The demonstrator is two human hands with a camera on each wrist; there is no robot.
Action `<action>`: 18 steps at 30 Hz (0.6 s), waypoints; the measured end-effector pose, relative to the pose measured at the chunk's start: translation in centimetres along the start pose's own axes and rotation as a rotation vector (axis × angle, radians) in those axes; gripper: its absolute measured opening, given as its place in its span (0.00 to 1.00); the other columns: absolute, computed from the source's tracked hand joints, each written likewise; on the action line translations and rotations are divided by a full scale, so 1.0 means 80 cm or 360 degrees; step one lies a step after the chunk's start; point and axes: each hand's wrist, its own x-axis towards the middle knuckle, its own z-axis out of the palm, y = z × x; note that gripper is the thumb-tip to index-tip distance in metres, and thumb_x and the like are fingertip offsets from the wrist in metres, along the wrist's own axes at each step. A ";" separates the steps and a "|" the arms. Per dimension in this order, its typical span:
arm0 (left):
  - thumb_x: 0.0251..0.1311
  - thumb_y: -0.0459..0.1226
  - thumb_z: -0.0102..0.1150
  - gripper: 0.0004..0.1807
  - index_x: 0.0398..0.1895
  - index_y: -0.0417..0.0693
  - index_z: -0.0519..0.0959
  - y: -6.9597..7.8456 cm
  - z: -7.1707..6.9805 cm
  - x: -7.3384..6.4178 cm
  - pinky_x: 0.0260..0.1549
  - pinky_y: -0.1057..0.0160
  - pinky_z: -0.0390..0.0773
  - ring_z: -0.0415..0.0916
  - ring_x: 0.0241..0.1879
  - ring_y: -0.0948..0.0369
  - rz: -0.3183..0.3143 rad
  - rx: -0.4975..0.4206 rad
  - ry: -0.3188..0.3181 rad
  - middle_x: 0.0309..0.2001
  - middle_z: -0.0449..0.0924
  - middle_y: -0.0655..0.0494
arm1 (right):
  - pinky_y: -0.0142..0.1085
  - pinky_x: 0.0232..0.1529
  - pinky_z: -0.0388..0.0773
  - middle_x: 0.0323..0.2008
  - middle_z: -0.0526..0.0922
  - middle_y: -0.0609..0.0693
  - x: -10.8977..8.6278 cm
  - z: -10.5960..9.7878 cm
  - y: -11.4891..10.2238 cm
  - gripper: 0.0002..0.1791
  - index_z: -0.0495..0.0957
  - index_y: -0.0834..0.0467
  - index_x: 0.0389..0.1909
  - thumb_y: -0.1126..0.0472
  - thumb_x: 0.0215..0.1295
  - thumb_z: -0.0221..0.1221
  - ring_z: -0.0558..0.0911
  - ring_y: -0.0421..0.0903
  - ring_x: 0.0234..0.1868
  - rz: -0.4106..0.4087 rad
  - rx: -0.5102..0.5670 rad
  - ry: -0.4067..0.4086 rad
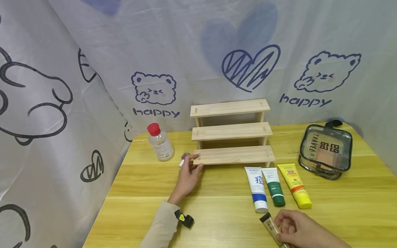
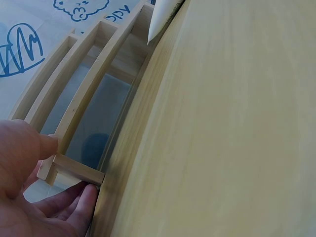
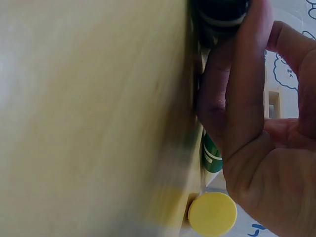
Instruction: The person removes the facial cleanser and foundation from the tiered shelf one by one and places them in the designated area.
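Note:
A three-tier pale wooden display shelf (image 1: 234, 155) stands against the back curtain. At the left end of its lowest tier is my left hand (image 1: 187, 177); in the left wrist view its thumb lies on the board's end and the fingers (image 2: 81, 212) curl at the short end leg (image 2: 79, 169). My right hand (image 1: 299, 227) pinches a slim beige-gold tube (image 1: 271, 227) with a black end low over the table's front. Beyond it lie a white-and-blue tube (image 1: 256, 187), a white-and-green tube (image 1: 273, 186) and a yellow tube (image 1: 294, 186), side by side.
At the back left, a clear bottle with a red cap (image 1: 160, 143) stands upright. A small purple-and-white object (image 1: 183, 159) sits partly behind the left hand. On the right is a transparent black-edged travel pouch (image 1: 325, 151). Printed curtains (image 1: 186, 51) enclose the wood-grain table (image 1: 217, 213).

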 end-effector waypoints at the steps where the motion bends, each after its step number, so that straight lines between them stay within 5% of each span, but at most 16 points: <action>1: 0.83 0.36 0.57 0.22 0.75 0.47 0.69 0.000 0.000 0.000 0.54 0.58 0.85 0.83 0.61 0.45 0.0012 -0.0001 -0.0004 0.70 0.75 0.37 | 0.29 0.28 0.75 0.30 0.80 0.49 -0.001 0.000 0.001 0.10 0.80 0.64 0.49 0.66 0.71 0.67 0.78 0.39 0.29 -0.0009 -0.0010 0.0004; 11: 0.83 0.35 0.57 0.22 0.74 0.43 0.69 0.000 0.001 0.000 0.53 0.62 0.86 0.83 0.59 0.46 0.0064 0.0006 0.0007 0.69 0.75 0.36 | 0.34 0.30 0.78 0.32 0.85 0.52 -0.005 0.009 -0.007 0.17 0.75 0.59 0.50 0.58 0.72 0.72 0.82 0.47 0.32 0.0231 -0.0020 0.0117; 18: 0.83 0.35 0.58 0.22 0.74 0.45 0.69 -0.002 0.002 0.001 0.54 0.62 0.85 0.83 0.60 0.45 0.0051 0.0006 0.0007 0.74 0.72 0.37 | 0.34 0.31 0.79 0.33 0.85 0.52 -0.007 0.015 -0.007 0.16 0.75 0.59 0.49 0.58 0.73 0.71 0.82 0.47 0.32 0.0206 0.0036 0.0096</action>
